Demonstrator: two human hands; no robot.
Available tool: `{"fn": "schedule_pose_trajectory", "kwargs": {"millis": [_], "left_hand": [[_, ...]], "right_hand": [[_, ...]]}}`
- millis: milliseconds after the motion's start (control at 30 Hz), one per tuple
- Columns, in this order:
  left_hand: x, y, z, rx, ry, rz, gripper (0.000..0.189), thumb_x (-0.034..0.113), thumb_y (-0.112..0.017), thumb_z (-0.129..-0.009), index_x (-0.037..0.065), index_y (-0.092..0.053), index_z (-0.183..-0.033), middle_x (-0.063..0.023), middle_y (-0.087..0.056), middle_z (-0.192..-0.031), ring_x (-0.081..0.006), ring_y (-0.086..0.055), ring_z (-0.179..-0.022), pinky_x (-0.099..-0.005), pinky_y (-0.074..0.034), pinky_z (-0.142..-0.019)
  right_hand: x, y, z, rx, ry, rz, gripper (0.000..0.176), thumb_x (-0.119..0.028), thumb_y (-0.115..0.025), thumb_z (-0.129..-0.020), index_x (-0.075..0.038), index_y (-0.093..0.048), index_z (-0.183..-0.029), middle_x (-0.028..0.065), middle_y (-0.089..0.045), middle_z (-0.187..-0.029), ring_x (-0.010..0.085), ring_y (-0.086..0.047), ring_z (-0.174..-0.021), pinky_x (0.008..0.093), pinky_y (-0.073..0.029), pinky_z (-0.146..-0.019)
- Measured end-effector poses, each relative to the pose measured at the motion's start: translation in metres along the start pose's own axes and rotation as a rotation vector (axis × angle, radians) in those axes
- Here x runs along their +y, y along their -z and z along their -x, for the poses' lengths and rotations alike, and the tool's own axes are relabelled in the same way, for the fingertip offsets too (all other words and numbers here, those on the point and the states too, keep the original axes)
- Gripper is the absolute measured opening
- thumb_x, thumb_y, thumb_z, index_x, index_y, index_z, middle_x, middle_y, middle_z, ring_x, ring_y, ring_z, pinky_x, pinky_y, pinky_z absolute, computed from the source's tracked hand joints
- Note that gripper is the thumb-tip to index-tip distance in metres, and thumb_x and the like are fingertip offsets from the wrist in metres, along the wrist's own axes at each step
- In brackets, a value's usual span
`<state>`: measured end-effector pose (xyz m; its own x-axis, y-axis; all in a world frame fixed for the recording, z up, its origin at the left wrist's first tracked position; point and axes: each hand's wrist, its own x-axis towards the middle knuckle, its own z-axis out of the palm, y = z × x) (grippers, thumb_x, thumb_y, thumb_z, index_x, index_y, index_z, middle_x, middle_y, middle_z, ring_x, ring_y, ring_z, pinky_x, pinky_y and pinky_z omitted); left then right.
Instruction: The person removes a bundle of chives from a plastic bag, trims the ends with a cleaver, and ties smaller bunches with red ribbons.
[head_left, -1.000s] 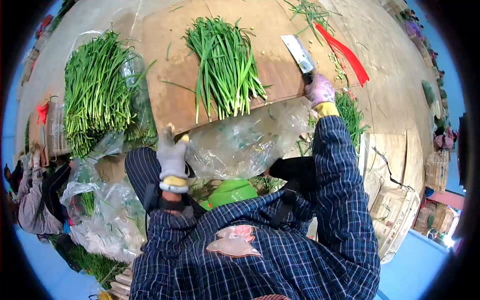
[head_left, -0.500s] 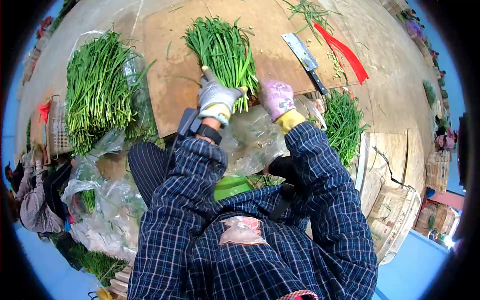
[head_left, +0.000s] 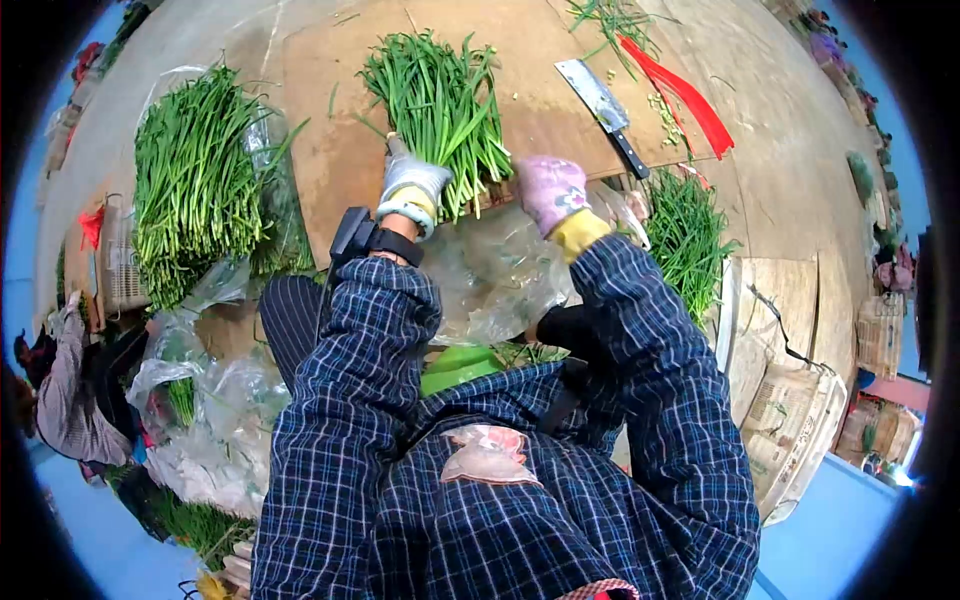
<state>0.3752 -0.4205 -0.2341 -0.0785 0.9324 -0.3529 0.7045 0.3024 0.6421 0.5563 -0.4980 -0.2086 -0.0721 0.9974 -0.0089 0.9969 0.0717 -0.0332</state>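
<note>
A thick bunch of garlic chives (head_left: 435, 100) lies on the brown board, its pale cut ends toward me. My left hand (head_left: 412, 185), in a grey and yellow glove, is closed on the bunch's lower left side; its thumb is hidden among the stalks. Close by the right edge of the stalk ends is my right hand (head_left: 552, 192), in a purple flowered glove with a yellow cuff. Its fingers are curled in, and whatever they hold is hidden. A cleaver (head_left: 600, 110) with a black handle lies to the right on the board.
Left of the board stands a large chive pile (head_left: 195, 180). Red strips (head_left: 685, 95) and loose trimmings lie beyond the cleaver. More greens (head_left: 685, 240) sit at right. Clear plastic (head_left: 490, 270) and a green basin (head_left: 460, 368) are before me. Another person (head_left: 75, 400) sits at far left.
My left hand has shifted left and closed in on the bunch, its thumb now out of sight. The right hand stays curled in nearly the same place.
</note>
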Motion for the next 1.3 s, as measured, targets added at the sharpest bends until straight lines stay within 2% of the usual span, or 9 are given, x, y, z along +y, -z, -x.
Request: {"fn": "schedule_pose_trajectory", "kwargs": {"millis": [233, 533, 700, 767, 833, 933, 1067, 1167, 1300], "left_hand": [[-0.005, 0.000, -0.004, 0.059, -0.006, -0.028, 0.093, 0.012, -0.072, -0.061, -0.001, -0.020, -0.137, -0.0209, -0.057, -0.116, -0.0316, -0.057, -0.104, -0.0338, -0.046, -0.088], [-0.011, 0.007, -0.013, 0.132, -0.005, 0.103, 0.089, 0.024, -0.082, -0.059, -0.007, -0.034, -0.127, -0.0249, -0.056, -0.114, -0.0348, -0.059, -0.101, -0.0357, -0.049, -0.082], [0.011, 0.011, -0.020, -0.098, 0.097, 0.099, 0.059, 0.045, -0.075, -0.065, -0.003, -0.063, -0.096, -0.0154, -0.066, -0.092, -0.0248, -0.063, -0.086, -0.0372, -0.049, -0.071], [-0.015, -0.007, -0.044, -0.281, -0.108, 0.393, 0.041, 0.034, -0.070, -0.074, -0.001, -0.063, -0.096, -0.0149, -0.066, -0.090, -0.0255, -0.064, -0.080, -0.0366, -0.050, -0.071], [-0.016, 0.000, -0.026, -0.749, 0.282, 1.347, 0.024, 0.019, -0.063, -0.081, 0.001, -0.062, -0.098, -0.0142, -0.066, -0.090, -0.0277, -0.064, -0.078, -0.0398, -0.053, -0.073], [-0.008, 0.007, -0.016, -0.764, 0.161, 1.407, 0.029, 0.014, -0.065, -0.077, 0.001, -0.059, -0.103, -0.0126, -0.066, -0.091, -0.0278, -0.064, -0.080, -0.0409, -0.053, -0.076], [0.033, 0.046, -0.004, -0.597, -0.411, 1.078, 0.040, 0.016, -0.070, -0.072, 0.002, -0.059, -0.108, -0.0102, -0.065, -0.096, -0.0225, -0.063, -0.085, -0.0348, -0.052, -0.078], [0.057, 0.051, -0.034, -0.098, -0.772, -0.156, 0.049, 0.032, -0.069, -0.074, 0.006, -0.057, -0.113, -0.0084, -0.062, -0.112, -0.0256, -0.059, -0.099, -0.0374, -0.046, -0.089], [0.066, 0.064, -0.010, -0.142, -0.641, -0.366, 0.070, 0.031, -0.081, -0.059, 0.003, -0.052, -0.116, -0.0121, -0.062, -0.109, -0.0263, -0.057, -0.102, -0.0324, -0.045, -0.089]], "right_hand": [[-0.038, 0.000, 0.100, -0.728, 0.426, -0.061, 0.021, -0.024, -0.056, -0.073, -0.009, -0.068, -0.081, 0.0138, -0.066, -0.080, 0.0277, -0.065, -0.075, 0.0395, -0.052, -0.064], [0.010, 0.011, -0.028, 0.065, -0.263, -0.433, 0.058, -0.049, -0.059, -0.078, -0.001, -0.058, -0.109, 0.0230, -0.063, -0.099, 0.0343, -0.062, -0.092, 0.0429, -0.048, -0.078], [-0.014, -0.019, -0.108, -0.319, -0.383, -0.710, 0.073, -0.067, -0.056, -0.073, 0.003, -0.066, -0.095, 0.0215, -0.064, -0.099, 0.0328, -0.060, -0.097, 0.0389, -0.045, -0.082], [-0.036, -0.001, -0.106, -0.415, -0.423, -0.835, 0.068, -0.061, -0.059, -0.075, 0.002, -0.065, -0.097, 0.0180, -0.065, -0.098, 0.0299, -0.062, -0.091, 0.0378, -0.046, -0.080], [-0.035, -0.007, -0.100, -0.516, -0.484, -1.410, 0.053, -0.047, -0.064, -0.078, 0.000, -0.064, -0.102, 0.0134, -0.066, -0.091, 0.0233, -0.063, -0.082, 0.0346, -0.048, -0.072], [-0.040, 0.006, -0.090, -0.537, -0.517, -1.733, 0.040, -0.029, -0.066, -0.081, 0.002, -0.059, -0.106, 0.0120, -0.066, -0.093, 0.0197, -0.063, -0.075, 0.0317, -0.051, -0.064], [-0.033, 0.076, -0.073, -0.223, -0.140, -1.625, 0.043, -0.015, -0.071, -0.076, 0.002, -0.053, -0.112, 0.0115, -0.065, -0.094, 0.0193, -0.063, -0.078, 0.0312, -0.052, -0.068], [-0.020, 0.074, -0.085, -0.101, 0.112, -1.469, 0.046, -0.016, -0.076, -0.072, 0.003, -0.056, -0.109, 0.0115, -0.065, -0.100, 0.0169, -0.062, -0.084, 0.0286, -0.051, -0.076], [-0.005, 0.045, -0.071, -0.129, 0.260, -1.105, 0.036, -0.013, -0.065, -0.080, -0.002, -0.057, -0.114, 0.0094, -0.062, -0.109, 0.0182, -0.060, -0.093, 0.0307, -0.050, -0.082]]}}
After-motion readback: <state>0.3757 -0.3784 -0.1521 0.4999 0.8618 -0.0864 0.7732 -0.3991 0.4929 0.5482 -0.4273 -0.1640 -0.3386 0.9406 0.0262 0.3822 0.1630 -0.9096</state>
